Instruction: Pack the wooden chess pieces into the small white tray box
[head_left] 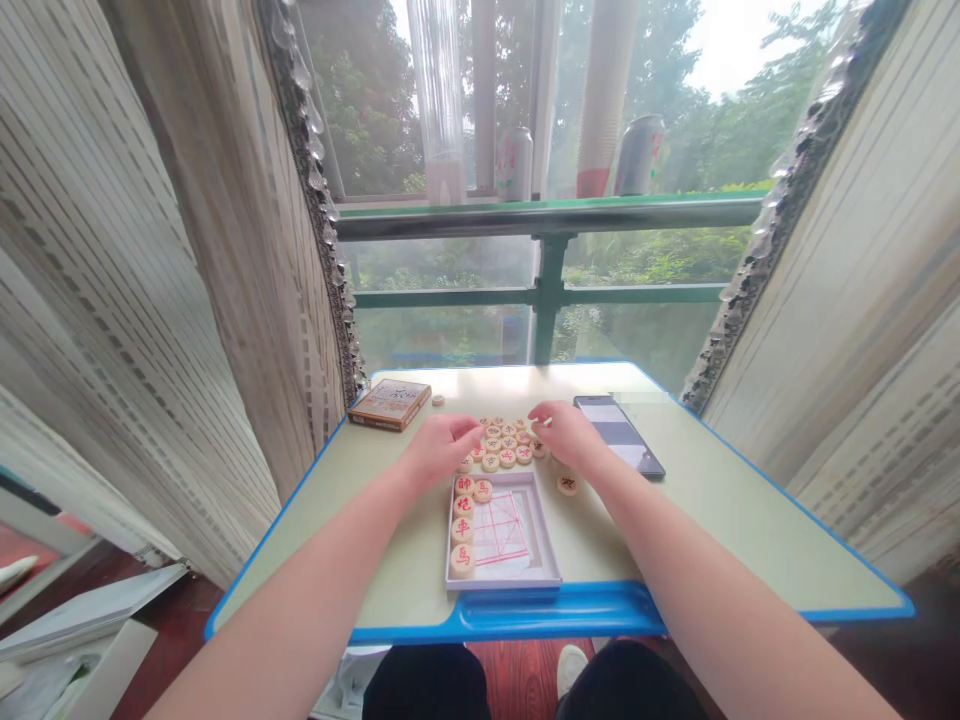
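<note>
Round wooden Chinese chess pieces point(508, 457) lie face up in a tight cluster mid-table, bearing red or dark characters. My left hand point(446, 445) is at the cluster's left edge, fingers loosely bent and touching the outer pieces. On the opposite side, my right hand point(562, 430) has its thumb and fingers a little apart beside the pieces. Neither hand visibly grips a piece, though the fingers partly cover some. Nearer me sits a shallow white box tray point(556, 560). Several red-marked pieces point(463, 530) line its left side, over a paper with red lines.
A single piece point(567, 485) lies below my right hand, another piece point(438, 400) near the patterned box point(390, 404) at back left. A phone point(619, 437) rests right of my right hand. The table point(750, 560) has a blue rim; curtains flank it, with a railing point(551, 215) behind.
</note>
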